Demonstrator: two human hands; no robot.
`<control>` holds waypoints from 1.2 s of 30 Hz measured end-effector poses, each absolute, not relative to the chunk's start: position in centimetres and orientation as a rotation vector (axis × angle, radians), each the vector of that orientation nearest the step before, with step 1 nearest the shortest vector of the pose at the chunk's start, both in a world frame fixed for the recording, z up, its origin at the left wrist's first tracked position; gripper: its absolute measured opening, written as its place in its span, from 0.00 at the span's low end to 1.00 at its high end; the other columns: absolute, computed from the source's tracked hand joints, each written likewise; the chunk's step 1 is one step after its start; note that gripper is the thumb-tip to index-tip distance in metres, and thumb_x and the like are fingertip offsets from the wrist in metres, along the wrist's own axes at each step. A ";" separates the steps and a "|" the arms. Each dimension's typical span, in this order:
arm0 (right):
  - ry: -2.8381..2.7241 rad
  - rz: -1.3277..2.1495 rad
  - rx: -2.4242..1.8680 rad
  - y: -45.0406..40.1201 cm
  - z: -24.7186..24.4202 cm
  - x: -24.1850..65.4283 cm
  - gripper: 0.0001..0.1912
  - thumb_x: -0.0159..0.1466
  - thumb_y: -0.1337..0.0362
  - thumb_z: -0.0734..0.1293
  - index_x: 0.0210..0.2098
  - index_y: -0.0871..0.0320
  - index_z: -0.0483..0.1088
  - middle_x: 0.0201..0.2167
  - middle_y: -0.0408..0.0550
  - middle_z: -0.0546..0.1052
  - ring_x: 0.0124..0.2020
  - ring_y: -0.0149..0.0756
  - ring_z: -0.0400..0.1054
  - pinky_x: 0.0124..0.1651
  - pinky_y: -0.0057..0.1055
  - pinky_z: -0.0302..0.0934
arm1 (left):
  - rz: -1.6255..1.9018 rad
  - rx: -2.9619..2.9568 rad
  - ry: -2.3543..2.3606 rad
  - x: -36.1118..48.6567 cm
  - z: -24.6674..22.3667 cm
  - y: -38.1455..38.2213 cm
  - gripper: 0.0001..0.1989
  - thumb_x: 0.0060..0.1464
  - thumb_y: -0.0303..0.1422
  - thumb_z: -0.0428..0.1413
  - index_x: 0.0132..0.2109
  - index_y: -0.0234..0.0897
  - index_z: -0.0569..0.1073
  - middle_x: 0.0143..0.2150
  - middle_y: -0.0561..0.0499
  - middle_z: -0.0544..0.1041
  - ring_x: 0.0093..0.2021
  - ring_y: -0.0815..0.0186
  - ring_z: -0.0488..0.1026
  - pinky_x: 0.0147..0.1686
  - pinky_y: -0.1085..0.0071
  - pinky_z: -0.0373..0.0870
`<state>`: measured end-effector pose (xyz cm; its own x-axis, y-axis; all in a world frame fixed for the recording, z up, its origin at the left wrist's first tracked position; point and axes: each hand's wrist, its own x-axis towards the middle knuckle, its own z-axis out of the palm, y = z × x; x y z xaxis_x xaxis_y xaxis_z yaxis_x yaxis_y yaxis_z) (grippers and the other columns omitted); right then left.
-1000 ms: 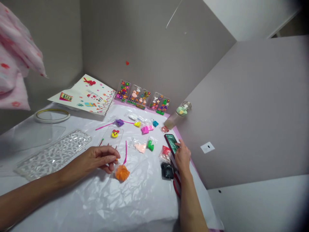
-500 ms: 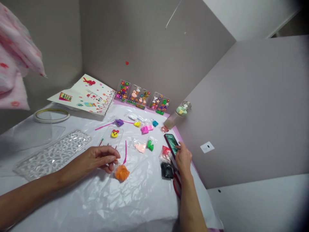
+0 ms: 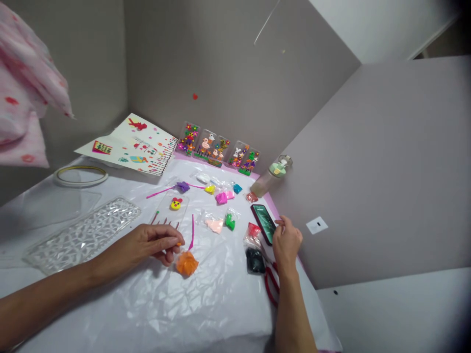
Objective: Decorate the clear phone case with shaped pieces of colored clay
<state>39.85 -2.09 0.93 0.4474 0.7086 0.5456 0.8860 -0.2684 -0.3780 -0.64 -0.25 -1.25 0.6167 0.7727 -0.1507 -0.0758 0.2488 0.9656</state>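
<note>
My left hand (image 3: 156, 242) is closed in a pinch on a small bit of orange clay (image 3: 179, 244), only partly showing at the fingertips. Just below it lies a bigger lump of orange clay (image 3: 187, 264) in clear wrap. Beyond the hand rests a clear phone case (image 3: 167, 211) carrying a yellow face with red ears (image 3: 176, 204) and thin stems; the hand hides its near end. My right hand (image 3: 288, 240) is at the right edge of a phone (image 3: 263, 224) with a lit screen, index finger out, holding nothing. Beside the case lies a pink stick tool (image 3: 192, 233).
Wrapped clay in purple (image 3: 182, 187), green (image 3: 230, 221), red (image 3: 253, 229) and black (image 3: 255, 260) lies around. Red-handled scissors (image 3: 271, 287) sit by my right wrist. Decorated cases (image 3: 206, 144), a bottle (image 3: 270, 176), a drawing pad (image 3: 128, 144) and a textured clear case (image 3: 86, 233) surround the area.
My right hand has drawn back from the phone's screen to its right edge, uncovering more of the screen. My left hand keeps its pinch in nearly the same place.
</note>
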 end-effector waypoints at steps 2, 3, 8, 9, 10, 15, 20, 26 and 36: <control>-1.369 -0.354 -1.959 -2.2 1.9 37.7 0.19 0.67 0.64 0.57 0.49 0.62 0.76 0.43 0.60 0.83 0.47 0.50 0.75 0.60 0.51 0.58 | 0.666 1.187 0.700 -0.6 -1.4 -0.2 0.14 0.58 0.49 0.66 0.40 0.43 0.84 0.34 0.54 0.81 0.32 0.69 0.78 0.35 0.77 0.76; -1.410 -0.332 -1.907 -2.3 2.3 36.2 0.18 0.69 0.61 0.58 0.49 0.61 0.76 0.44 0.60 0.83 0.48 0.50 0.75 0.57 0.48 0.62 | 0.671 1.186 0.695 -0.6 -1.5 -0.2 0.14 0.57 0.48 0.67 0.40 0.43 0.84 0.33 0.54 0.81 0.32 0.69 0.78 0.35 0.76 0.76; -1.867 -0.156 -1.417 -3.4 4.1 25.8 0.10 0.73 0.64 0.63 0.48 0.56 0.76 0.42 0.52 0.83 0.44 0.42 0.77 0.50 0.38 0.68 | 0.716 1.175 0.702 -0.7 -1.7 0.2 0.11 0.54 0.43 0.70 0.40 0.43 0.83 0.35 0.54 0.80 0.33 0.68 0.78 0.38 0.73 0.77; -1.963 -0.150 -1.298 -3.6 4.4 23.7 0.09 0.73 0.67 0.64 0.50 0.57 0.75 0.40 0.51 0.83 0.41 0.41 0.76 0.49 0.38 0.68 | 0.731 1.180 0.699 -0.8 -1.6 0.3 0.11 0.54 0.42 0.70 0.40 0.42 0.83 0.36 0.54 0.80 0.34 0.67 0.78 0.39 0.73 0.77; -2.047 -0.169 -1.189 -3.7 4.6 21.9 0.09 0.73 0.68 0.65 0.50 0.58 0.75 0.38 0.51 0.83 0.39 0.41 0.75 0.49 0.38 0.68 | 0.744 1.187 0.699 -0.9 -1.5 0.4 0.11 0.53 0.41 0.70 0.40 0.42 0.83 0.36 0.54 0.80 0.34 0.66 0.78 0.39 0.72 0.77; -2.207 -0.188 -1.018 -3.3 4.9 16.7 0.05 0.72 0.67 0.67 0.46 0.59 0.75 0.35 0.50 0.81 0.37 0.41 0.74 0.46 0.39 0.67 | 0.798 1.179 0.778 -0.9 -0.3 0.4 0.11 0.53 0.38 0.68 0.41 0.39 0.82 0.37 0.52 0.82 0.38 0.62 0.77 0.40 0.70 0.75; -2.086 -0.112 -1.008 -2.8 3.4 16.3 0.09 0.73 0.60 0.68 0.46 0.59 0.76 0.36 0.52 0.81 0.38 0.41 0.74 0.43 0.36 0.69 | 0.853 1.161 0.823 -0.9 0.3 0.2 0.15 0.55 0.46 0.65 0.34 0.38 0.79 0.31 0.53 0.79 0.32 0.65 0.75 0.35 0.72 0.72; -1.984 0.057 -1.047 -2.9 1.8 16.9 0.07 0.73 0.63 0.69 0.40 0.58 0.77 0.33 0.49 0.81 0.34 0.38 0.74 0.40 0.33 0.67 | 0.908 1.339 0.884 -1.1 0.6 0.3 0.19 0.59 0.49 0.61 0.29 0.38 0.77 0.25 0.56 0.75 0.29 0.67 0.72 0.35 0.73 0.69; -1.953 0.287 -1.088 -3.0 1.7 16.9 0.07 0.72 0.60 0.69 0.43 0.57 0.77 0.35 0.49 0.82 0.36 0.38 0.75 0.41 0.33 0.67 | 0.919 1.511 0.958 -1.2 0.8 0.2 0.20 0.63 0.50 0.56 0.31 0.39 0.78 0.26 0.54 0.76 0.30 0.64 0.74 0.36 0.70 0.70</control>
<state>16.92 -3.00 1.74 -0.2511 0.7809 0.5719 0.5834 0.5936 -0.5544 -1.21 0.16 0.76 0.3785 0.9238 0.0583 0.0973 -0.1023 0.9900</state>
